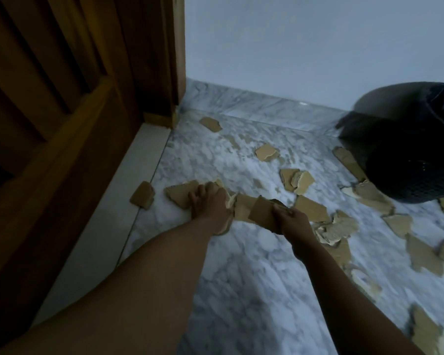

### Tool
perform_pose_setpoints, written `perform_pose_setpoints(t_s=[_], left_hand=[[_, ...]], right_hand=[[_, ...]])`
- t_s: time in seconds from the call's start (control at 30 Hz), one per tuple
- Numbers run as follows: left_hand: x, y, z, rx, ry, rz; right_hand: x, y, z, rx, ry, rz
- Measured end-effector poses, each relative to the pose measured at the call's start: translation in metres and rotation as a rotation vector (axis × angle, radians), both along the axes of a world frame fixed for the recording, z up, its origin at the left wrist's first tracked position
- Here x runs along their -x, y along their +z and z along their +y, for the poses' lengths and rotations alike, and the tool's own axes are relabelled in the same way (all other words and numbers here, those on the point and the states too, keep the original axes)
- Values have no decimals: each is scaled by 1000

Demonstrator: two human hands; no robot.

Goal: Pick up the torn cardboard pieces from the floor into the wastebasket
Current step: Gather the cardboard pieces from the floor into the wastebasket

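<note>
Several torn brown cardboard pieces lie scattered over the marble floor (241,265). My left hand (209,204) lies on top of a flat cardboard piece (177,194) on the floor, fingers bent down over it. My right hand (291,219) grips a darker cardboard piece (263,212) lifted slightly off the floor. A black mesh wastebasket (408,160) with a black liner stands at the right by the wall. More pieces lie at the middle of the floor (297,181), beside the wastebasket (349,160) and in the corner (210,124).
A brown wooden door (62,111) fills the left side, with a pale threshold strip (113,213) below it and one cardboard piece (142,195) resting on its edge. A pale wall (292,47) with a marble skirting (254,103) closes the back.
</note>
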State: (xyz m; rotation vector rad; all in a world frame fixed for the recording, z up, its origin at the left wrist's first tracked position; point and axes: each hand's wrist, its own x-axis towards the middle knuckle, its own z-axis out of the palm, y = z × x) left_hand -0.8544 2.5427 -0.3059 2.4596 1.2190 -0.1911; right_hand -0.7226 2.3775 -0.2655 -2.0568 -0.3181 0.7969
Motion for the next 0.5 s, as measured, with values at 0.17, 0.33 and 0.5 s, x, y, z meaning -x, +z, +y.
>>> perform_pose_setpoints(t_s=[0.17, 0.33, 0.5], left_hand=[[1, 4, 9, 124, -75, -81], [-4, 8, 13, 309, 2, 18], [-1, 21, 17, 248, -49, 128]], right_hand=[[-4, -6, 26, 153, 78, -98], [1, -14, 55, 579, 470, -350], [1, -25, 50, 523, 802, -407]])
